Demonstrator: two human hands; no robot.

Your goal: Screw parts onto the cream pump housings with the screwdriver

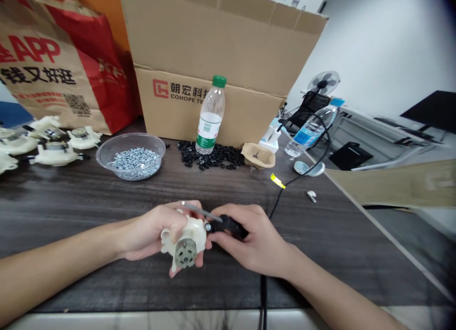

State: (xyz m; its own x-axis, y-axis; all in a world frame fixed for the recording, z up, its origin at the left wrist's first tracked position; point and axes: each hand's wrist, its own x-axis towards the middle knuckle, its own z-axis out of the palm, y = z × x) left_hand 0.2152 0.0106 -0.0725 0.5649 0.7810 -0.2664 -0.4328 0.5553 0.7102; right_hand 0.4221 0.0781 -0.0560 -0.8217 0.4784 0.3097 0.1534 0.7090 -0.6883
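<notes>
In my left hand [160, 230] is a cream plastic motor housing [195, 228], gripped with the thumb on top and fingers beneath. A round metal motor [185, 252] faces me from its front. My right hand [256, 235] is closed around a black-handled screwdriver [233, 226], whose metal shaft points to the left above the housing. At the housing's right edge a small screw [208, 227] sits in a dark piece by my right fingertips. Whether those fingertips also pinch this piece, I cannot tell.
Behind my hands stand a clear bowl of screws [131, 175], a pile of small black parts [226, 156], a green-capped bottle [211, 118] and a paper tray [261, 163]. More motor housings [55, 154] lie left. A black cable [274, 206] crosses the table.
</notes>
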